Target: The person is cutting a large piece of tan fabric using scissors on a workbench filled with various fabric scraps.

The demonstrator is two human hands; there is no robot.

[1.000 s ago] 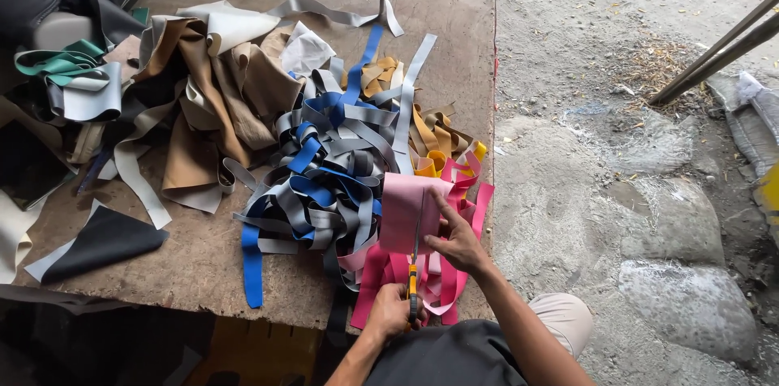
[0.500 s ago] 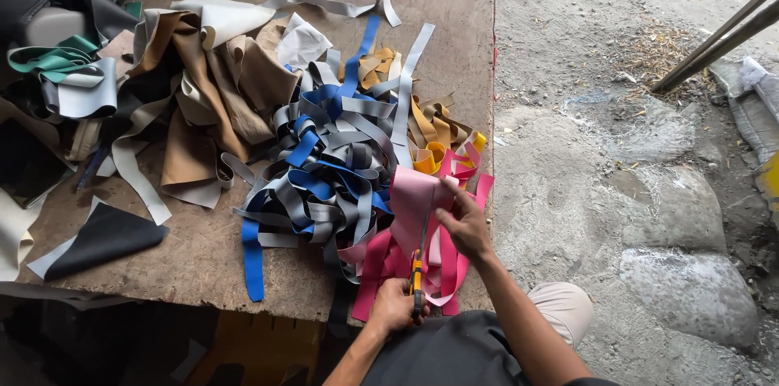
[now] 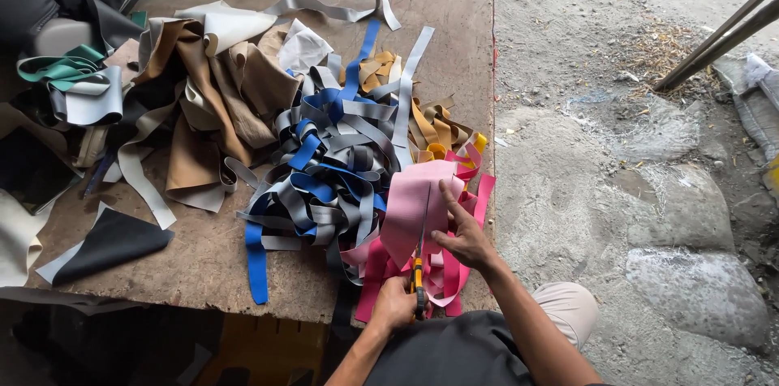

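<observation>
My left hand (image 3: 395,305) grips yellow-handled scissors (image 3: 419,271) at the near edge of the wooden table (image 3: 454,37). The blades point away from me and run up into a light pink sheet of leather-like material (image 3: 410,203), which shows a slit along them. My right hand (image 3: 462,233) pinches the right side of that sheet, thumb on top. Under the sheet lie bright pink strips (image 3: 454,280) that hang over the table edge.
A tangle of grey and blue strips (image 3: 333,163) lies left of the pink sheet, with tan and brown pieces (image 3: 211,102) and yellow strips (image 3: 430,130) further back. A black scrap (image 3: 109,244) sits near left. Rough concrete ground (image 3: 649,191) lies to the right.
The scissors have worked further up into the pink sheet. My right hand has shifted a little along the sheet's right edge while keeping hold of it.
</observation>
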